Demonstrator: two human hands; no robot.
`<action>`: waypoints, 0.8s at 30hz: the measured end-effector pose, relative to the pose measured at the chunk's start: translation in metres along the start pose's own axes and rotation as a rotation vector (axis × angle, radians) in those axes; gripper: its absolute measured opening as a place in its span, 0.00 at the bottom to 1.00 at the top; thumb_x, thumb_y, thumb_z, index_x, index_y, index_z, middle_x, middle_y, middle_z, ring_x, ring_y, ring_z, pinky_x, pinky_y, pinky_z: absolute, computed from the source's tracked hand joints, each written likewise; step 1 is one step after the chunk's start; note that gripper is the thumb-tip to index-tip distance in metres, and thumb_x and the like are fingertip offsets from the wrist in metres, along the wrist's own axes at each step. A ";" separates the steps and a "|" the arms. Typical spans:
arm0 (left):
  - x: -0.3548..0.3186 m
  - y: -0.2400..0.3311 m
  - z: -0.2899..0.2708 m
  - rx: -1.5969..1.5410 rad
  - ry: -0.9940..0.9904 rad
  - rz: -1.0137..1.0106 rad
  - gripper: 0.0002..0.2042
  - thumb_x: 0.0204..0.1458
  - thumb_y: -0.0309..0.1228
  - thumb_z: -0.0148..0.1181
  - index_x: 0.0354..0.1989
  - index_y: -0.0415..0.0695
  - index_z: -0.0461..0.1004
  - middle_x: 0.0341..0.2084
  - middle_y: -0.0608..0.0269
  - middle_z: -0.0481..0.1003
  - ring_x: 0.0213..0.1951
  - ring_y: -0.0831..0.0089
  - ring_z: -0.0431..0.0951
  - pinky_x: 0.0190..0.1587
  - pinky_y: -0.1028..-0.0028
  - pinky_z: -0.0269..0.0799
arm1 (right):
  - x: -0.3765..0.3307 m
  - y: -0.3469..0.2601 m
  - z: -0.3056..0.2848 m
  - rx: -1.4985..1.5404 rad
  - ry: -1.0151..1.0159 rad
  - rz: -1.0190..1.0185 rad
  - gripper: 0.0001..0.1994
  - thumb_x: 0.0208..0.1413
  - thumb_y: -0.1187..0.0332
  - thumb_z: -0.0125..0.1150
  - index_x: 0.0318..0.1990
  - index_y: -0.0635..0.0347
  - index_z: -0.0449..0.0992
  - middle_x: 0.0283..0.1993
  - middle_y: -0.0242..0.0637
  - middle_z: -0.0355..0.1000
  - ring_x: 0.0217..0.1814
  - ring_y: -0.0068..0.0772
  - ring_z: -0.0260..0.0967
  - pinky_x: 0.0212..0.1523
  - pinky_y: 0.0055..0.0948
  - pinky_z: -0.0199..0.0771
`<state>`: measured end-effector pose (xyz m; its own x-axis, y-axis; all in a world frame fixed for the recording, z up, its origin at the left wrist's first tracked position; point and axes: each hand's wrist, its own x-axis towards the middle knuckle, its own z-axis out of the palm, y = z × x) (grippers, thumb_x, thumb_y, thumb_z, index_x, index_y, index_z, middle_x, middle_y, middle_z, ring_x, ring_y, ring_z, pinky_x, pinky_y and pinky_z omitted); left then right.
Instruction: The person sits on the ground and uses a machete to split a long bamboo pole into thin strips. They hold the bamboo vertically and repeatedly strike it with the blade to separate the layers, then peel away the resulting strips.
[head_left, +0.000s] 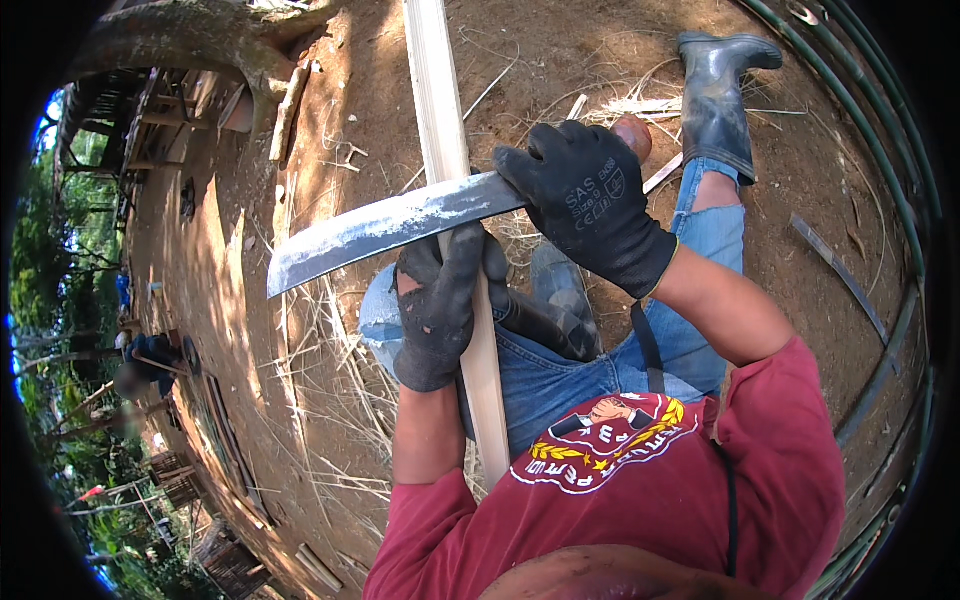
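Note:
A machete (390,228) lies crosswise over a long pale split bamboo strip (440,110). My right hand (590,200), in a black glove, is closed round the machete near its handle; the rounded brown handle end (633,137) shows beyond my fingers. The broad blade points left, its face worn and whitish. My left hand (440,315), in a torn black glove, is closed round the strip just below the blade. The strip runs from the top of the view down across my lap to my shirt. My left fingers are partly hidden behind the strip.
My legs are spread on brown soil, one black rubber boot (718,105) stretched out ahead. Thin shavings (350,370) litter the ground. Green bamboo poles (905,150) curve along the right, near a long flat metal piece (842,275). Another person (150,360) is far left.

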<state>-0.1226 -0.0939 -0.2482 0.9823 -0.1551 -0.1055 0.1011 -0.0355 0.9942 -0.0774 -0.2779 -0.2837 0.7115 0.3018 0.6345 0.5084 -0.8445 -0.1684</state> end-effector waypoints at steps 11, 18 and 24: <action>-0.001 0.007 0.007 -0.064 0.008 -0.049 0.27 0.65 0.37 0.52 0.67 0.33 0.59 0.20 0.65 0.71 0.17 0.80 0.69 0.21 0.81 0.64 | 0.032 0.038 0.006 -0.078 0.133 0.007 0.05 0.50 0.66 0.62 0.35 0.49 0.76 0.30 0.34 0.71 0.32 0.38 0.74 0.33 0.40 0.74; -0.003 0.012 0.009 -0.103 -0.023 -0.075 0.26 0.65 0.37 0.52 0.67 0.33 0.60 0.20 0.65 0.71 0.17 0.80 0.69 0.20 0.80 0.65 | 0.072 0.108 0.015 -0.148 0.208 0.060 0.06 0.52 0.67 0.62 0.37 0.49 0.77 0.30 0.37 0.72 0.34 0.43 0.75 0.34 0.42 0.75; -0.004 0.017 0.007 -0.179 -0.097 -0.097 0.27 0.64 0.37 0.54 0.66 0.35 0.60 0.20 0.65 0.71 0.18 0.79 0.70 0.22 0.78 0.68 | 0.124 0.209 0.032 -0.289 0.162 0.374 0.09 0.56 0.65 0.60 0.41 0.56 0.79 0.34 0.45 0.77 0.34 0.44 0.76 0.35 0.42 0.76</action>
<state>-0.1259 -0.1012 -0.2309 0.9476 -0.2538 -0.1940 0.2296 0.1191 0.9660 0.1329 -0.4027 -0.2644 0.7237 -0.0982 0.6831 0.0616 -0.9767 -0.2056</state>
